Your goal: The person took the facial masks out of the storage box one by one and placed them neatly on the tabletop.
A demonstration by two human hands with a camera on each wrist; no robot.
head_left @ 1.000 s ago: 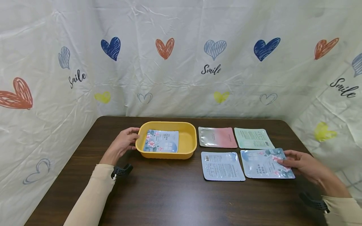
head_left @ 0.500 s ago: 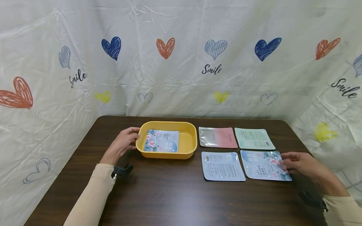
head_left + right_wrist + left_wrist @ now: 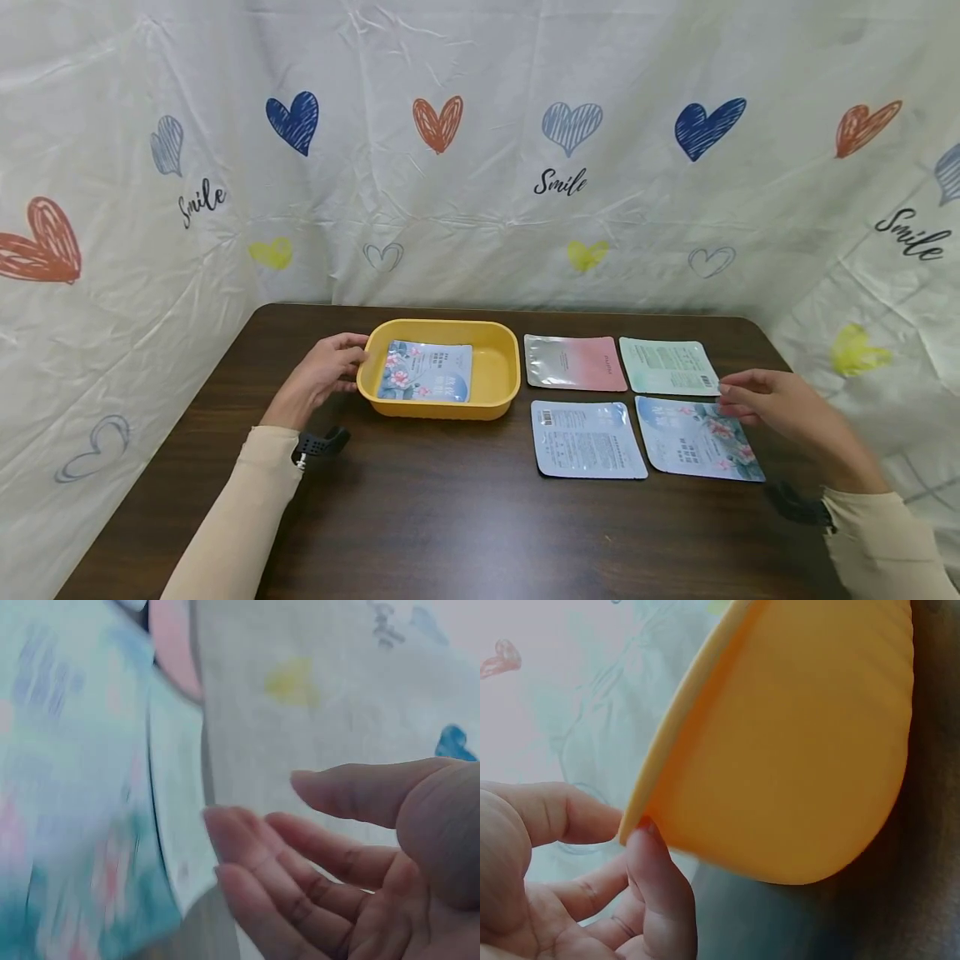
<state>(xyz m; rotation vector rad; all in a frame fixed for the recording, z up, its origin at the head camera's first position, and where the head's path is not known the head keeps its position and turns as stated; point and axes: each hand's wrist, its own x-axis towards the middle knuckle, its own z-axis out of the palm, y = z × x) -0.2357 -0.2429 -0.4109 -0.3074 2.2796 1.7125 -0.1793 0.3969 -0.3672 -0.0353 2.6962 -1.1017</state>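
My left hand [image 3: 330,369] pinches the left end of a yellow plastic basin [image 3: 495,375]; in the left wrist view, thumb and finger meet at the basin's rim [image 3: 676,720]. Inside the basin lies a blue floral sheet mask packet [image 3: 442,371]. My right hand [image 3: 780,408] holds nothing, its fingers loosely bent over the upper right corner of another blue floral mask packet [image 3: 690,437], which lies flat on the table. The right wrist view shows thumb and fingers [image 3: 251,840] apart, with that packet at left.
Right of the basin lie a silver-and-pink packet [image 3: 577,363], a pale green packet [image 3: 667,367] and a blue packet with printed text [image 3: 588,442]. They rest on a dark wooden table [image 3: 450,517]. A white curtain [image 3: 480,200] printed with hearts hangs behind it.
My right hand has let go of the floral packet at the right, now flat on the table, and has moved up and left toward the green packet. The left hand stays at the basin.
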